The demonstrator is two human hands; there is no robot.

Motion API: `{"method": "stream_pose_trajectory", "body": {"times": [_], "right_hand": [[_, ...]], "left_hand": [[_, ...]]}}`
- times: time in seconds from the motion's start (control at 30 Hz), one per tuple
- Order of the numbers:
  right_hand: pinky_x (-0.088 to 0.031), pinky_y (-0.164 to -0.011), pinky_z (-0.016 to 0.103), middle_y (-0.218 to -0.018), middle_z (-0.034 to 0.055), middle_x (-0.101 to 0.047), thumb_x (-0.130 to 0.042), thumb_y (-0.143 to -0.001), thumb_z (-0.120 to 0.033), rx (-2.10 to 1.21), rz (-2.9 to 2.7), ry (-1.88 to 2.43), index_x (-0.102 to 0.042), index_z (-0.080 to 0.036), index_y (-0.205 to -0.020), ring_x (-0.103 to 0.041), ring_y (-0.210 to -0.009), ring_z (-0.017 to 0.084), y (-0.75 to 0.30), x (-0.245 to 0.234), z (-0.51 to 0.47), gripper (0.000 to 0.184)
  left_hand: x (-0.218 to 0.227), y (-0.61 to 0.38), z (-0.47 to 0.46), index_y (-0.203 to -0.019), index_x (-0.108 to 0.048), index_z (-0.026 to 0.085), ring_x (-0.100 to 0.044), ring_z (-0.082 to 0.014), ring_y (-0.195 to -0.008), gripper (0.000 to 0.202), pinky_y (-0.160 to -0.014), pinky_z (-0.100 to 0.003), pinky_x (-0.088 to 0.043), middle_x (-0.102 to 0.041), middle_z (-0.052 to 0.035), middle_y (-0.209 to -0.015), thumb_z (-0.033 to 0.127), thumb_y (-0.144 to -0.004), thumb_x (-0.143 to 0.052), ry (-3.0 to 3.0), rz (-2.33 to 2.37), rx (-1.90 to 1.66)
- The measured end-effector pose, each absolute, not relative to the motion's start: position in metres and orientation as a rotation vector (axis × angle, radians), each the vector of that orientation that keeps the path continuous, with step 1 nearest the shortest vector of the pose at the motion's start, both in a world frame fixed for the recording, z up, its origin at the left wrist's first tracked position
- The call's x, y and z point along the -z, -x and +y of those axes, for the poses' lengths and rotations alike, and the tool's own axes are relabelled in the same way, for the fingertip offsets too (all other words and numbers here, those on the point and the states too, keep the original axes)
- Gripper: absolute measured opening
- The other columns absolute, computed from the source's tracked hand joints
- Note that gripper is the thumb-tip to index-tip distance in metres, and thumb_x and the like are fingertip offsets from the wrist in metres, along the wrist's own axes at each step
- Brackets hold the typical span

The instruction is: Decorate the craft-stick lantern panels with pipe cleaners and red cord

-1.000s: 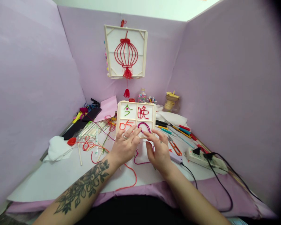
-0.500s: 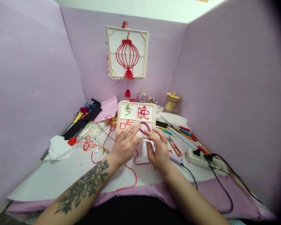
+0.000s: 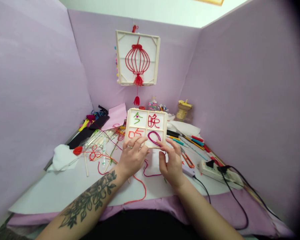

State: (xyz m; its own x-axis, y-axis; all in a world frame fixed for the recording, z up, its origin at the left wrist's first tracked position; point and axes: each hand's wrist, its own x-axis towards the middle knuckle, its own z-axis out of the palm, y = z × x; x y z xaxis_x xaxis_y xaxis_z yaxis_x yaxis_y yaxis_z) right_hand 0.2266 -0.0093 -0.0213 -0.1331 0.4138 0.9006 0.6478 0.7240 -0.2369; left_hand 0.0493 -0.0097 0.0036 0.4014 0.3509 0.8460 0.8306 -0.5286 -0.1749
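Resting on the near edge of the pale wooden four-pane frame (image 3: 146,127), the left hand (image 3: 133,156) lies with its fingers loosely spread and a ring on one of them, the fingertips (image 3: 140,140) pressing the lower left pane, where an orange cord character sits. It grips nothing. The right hand (image 3: 172,160) lies just beside it, fingers half curled and likewise closed on nothing, its fingertips (image 3: 161,144) touching the magenta cord loop (image 3: 153,137) in the lower right pane. That frame leans tilted on the desk (image 3: 55,190), propped toward the person, with a green character and a red one in its upper panes. From the loop a magenta tail (image 3: 150,170) trails down between the two hands onto the white sheet. A long red cord (image 3: 140,190) curls near the left wrist. Right of the right hand lie small orange-handled snips (image 3: 187,158), a lilac corded tool (image 3: 188,170), coloured pens (image 3: 190,140) and a white power strip (image 3: 216,170). Left of the hands sit loose red cord knots (image 3: 93,154) and wooden sticks (image 3: 101,140). On the lilac back wall hangs a square frame with a red cord lantern (image 3: 138,58).
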Motion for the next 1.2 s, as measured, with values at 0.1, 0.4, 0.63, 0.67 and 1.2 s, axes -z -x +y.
{"method": "stream_pose_trajectory", "body": {"times": [0.1, 0.4, 0.63, 0.67, 1.2], "right_hand": [[-0.038, -0.102, 0.054, -0.113, 0.0074, -0.068, -0.051, -0.085, -0.008, 0.275, -1.806, 0.877, -0.05, -0.022, -0.121, -0.05, -0.122, 0.027, -0.2235, 0.0246, -0.0069, 0.039], [-0.043, -0.097, 0.051, -0.11, 0.0063, -0.069, -0.053, -0.083, -0.004, 0.251, -1.71, 0.773, -0.052, -0.023, -0.111, -0.054, -0.116, 0.026, -0.2283, 0.0246, -0.0095, 0.034], [-0.037, -0.104, 0.055, -0.104, 0.0056, -0.07, -0.052, -0.084, -0.007, 0.271, -1.78, 0.837, -0.054, -0.022, -0.11, -0.055, -0.116, 0.026, -0.2242, 0.0275, -0.0078, 0.03], [-0.037, -0.103, 0.054, -0.103, 0.0052, -0.07, -0.053, -0.084, -0.007, 0.273, -1.764, 0.816, -0.054, -0.022, -0.11, -0.056, -0.113, 0.026, -0.2244, 0.0273, -0.008, 0.03], [-0.039, -0.1, 0.057, -0.104, 0.0079, -0.067, -0.052, -0.083, -0.008, 0.247, -1.786, 0.826, -0.048, -0.02, -0.117, -0.052, -0.113, 0.028, -0.2206, 0.0271, -0.0037, 0.037]], "left_hand": [[-0.003, -0.0494, -0.01, -0.085, -0.061, 0.02, -0.053, -0.0232, -0.112, 0.008, -0.093, -0.039, -0.035, -0.067, -0.0056, -0.117, 0.025, -0.09, -0.057, 2.073, -1.01, 1.037], [-0.003, -0.0488, -0.0099, -0.085, -0.062, 0.021, -0.053, -0.0228, -0.113, 0.007, -0.094, -0.038, -0.035, -0.067, -0.0053, -0.116, 0.025, -0.089, -0.059, 2.081, -1.017, 1.028], [-0.0016, -0.0485, -0.0103, -0.085, -0.062, 0.021, -0.053, -0.0231, -0.113, 0.007, -0.094, -0.039, -0.035, -0.067, -0.0048, -0.116, 0.026, -0.089, -0.059, 2.089, -1.004, 1.045], [-0.0014, -0.0485, -0.0103, -0.084, -0.062, 0.021, -0.053, -0.023, -0.113, 0.007, -0.094, -0.039, -0.035, -0.067, -0.0046, -0.116, 0.025, -0.089, -0.059, 2.09, -1.006, 1.047], [0.0025, -0.0497, -0.011, -0.087, -0.064, 0.022, -0.053, -0.0232, -0.113, 0.006, -0.095, -0.04, -0.034, -0.069, -0.0025, -0.115, 0.025, -0.089, -0.059, 2.085, -0.978, 1.043]]}}
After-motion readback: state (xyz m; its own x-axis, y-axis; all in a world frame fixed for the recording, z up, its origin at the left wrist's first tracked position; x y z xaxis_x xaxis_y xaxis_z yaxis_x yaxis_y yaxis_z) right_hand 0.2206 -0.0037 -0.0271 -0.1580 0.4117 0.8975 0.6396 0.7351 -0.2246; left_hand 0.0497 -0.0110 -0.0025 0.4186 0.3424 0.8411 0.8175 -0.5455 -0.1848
